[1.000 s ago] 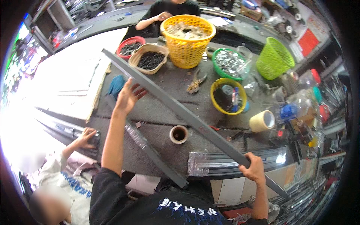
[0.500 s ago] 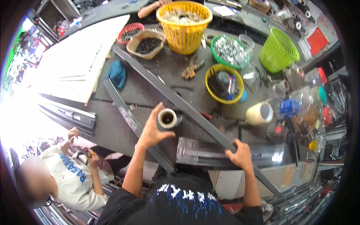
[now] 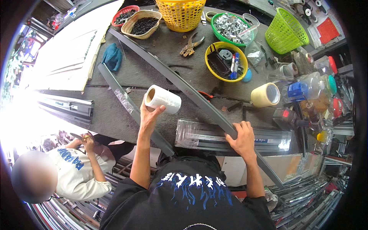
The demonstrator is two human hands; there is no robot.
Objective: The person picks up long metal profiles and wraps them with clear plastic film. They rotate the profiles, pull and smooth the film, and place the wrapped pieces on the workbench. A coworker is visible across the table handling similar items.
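Note:
My left hand (image 3: 150,117) is closed around a roll of clear plastic film (image 3: 168,101) with a brown core, held tilted above the table. My right hand (image 3: 242,141) grips a long grey metal profile (image 3: 178,85) near its lower right end. That profile runs diagonally across the dark table (image 3: 111,115) and sticks out past its front edge. A second grey profile (image 3: 147,128), partly wrapped in film, lies to the left of the roll. In front of me is a film-wrapped bundle of profiles (image 3: 203,137), beside my right hand.
Behind are a yellow basket (image 3: 180,15), a green tray of metal pieces (image 3: 232,27), a yellow bowl with markers (image 3: 226,63) and pliers (image 3: 191,45). Rightward stand a cream tape roll (image 3: 264,95) and plastic jars (image 3: 303,87). A person (image 3: 80,165) sits at lower left, handling something.
The film roll has turned from end-on to lying sideways in my left hand. My right hand stays on the long profile. The seated person's hands have come lower, and the whole view has shifted.

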